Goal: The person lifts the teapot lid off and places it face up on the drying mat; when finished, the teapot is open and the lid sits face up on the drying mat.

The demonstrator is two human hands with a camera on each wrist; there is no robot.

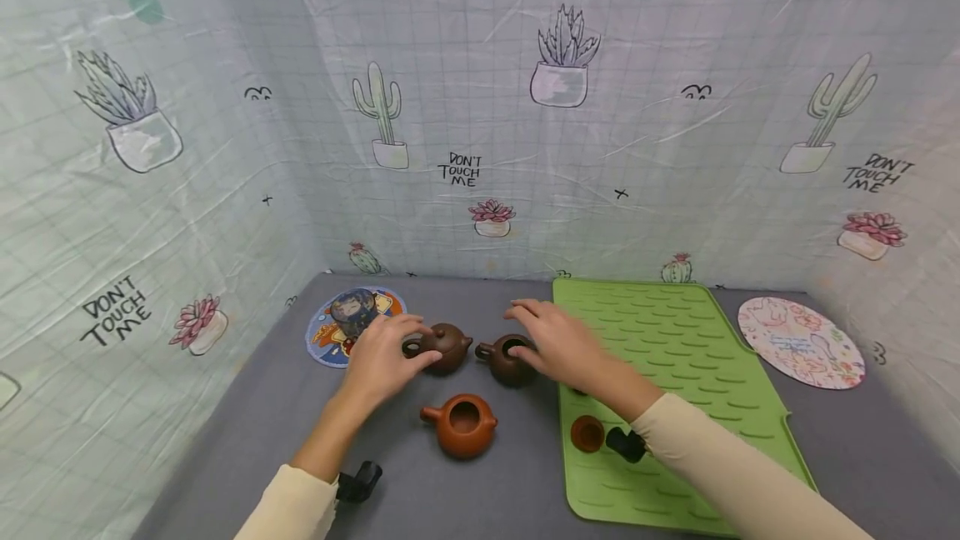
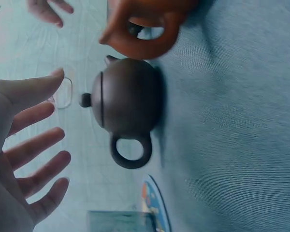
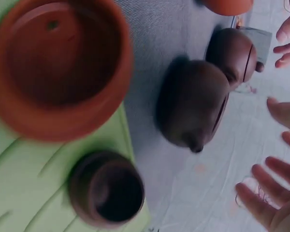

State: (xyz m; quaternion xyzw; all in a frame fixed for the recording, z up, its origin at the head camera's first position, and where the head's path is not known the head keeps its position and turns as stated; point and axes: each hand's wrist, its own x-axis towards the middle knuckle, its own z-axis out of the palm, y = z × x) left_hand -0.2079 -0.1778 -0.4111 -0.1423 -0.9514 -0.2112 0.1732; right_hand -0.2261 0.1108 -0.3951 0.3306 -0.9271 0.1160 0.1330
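In the head view my left hand [image 1: 382, 357] hovers at a dark brown lidded teapot [image 1: 452, 354], fingers spread. The left wrist view shows a gap between that hand and the teapot's lid knob. My right hand [image 1: 561, 344] is over a dark brown teapot without a lid [image 1: 507, 372], fingers loosely bent; the right wrist view shows them apart from it. Nearer to me stands an orange-brown teapot [image 1: 467, 438], also lidless. On the green mat lie a hollow orange-brown piece [image 1: 587, 433], like an upturned lid, and a similar dark brown one [image 3: 82, 186], mostly hidden by my right arm in the head view.
The ridged green mat [image 1: 637, 323] covers the table's right part. At the back left a clear container [image 1: 352, 308] stands on a colourful round coaster [image 1: 322, 348]. A floral oval mat [image 1: 802, 344] lies far right. Patterned cloth walls [image 1: 480, 123] close off the back and sides.
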